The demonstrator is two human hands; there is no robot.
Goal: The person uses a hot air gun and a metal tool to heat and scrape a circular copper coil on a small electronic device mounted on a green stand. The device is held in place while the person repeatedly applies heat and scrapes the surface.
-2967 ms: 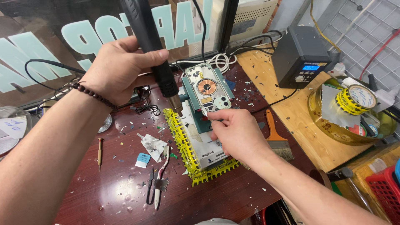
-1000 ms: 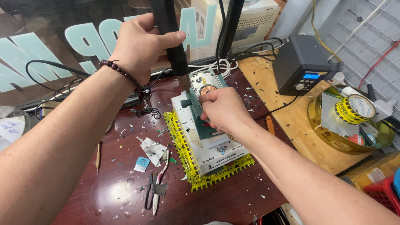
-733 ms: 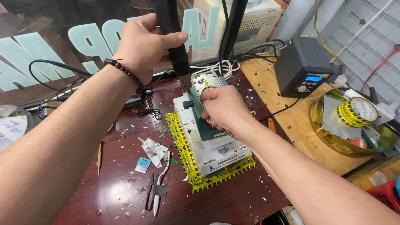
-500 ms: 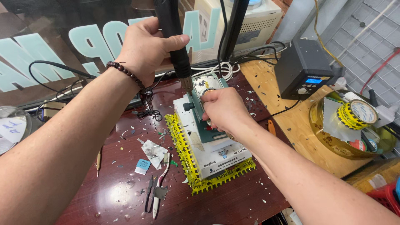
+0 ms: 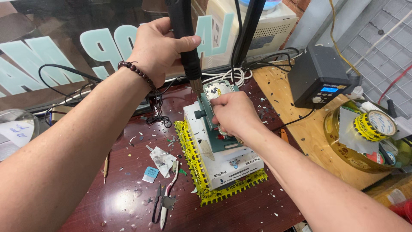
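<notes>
Left hand: the left hand is up high behind the white box, fingers and thumb wrapped tight round the black hot-air tool. The wrist has a dark bead band, and the arm comes in long from the lower left.
Hot-air tool: it stands nearly straight up — its metal tip points down at the far end of the white box, just beside the small phone part.
Right hand: the right hand lies on top of the white box, knuckles up, fingers curled down onto the green clamp. The fingertips reach the phone part, but I cannot tell if they pinch it.
Green clamp: it sits on top of the white box and holds the phone part at its far end.
White box: it rests on the dark red table, with yellow tape round its bottom edge.
Tweezers: the tweezers lie left of the white box — nobody touches them.
Black station: the black station stands to the right of the white box, well apart.
</notes>
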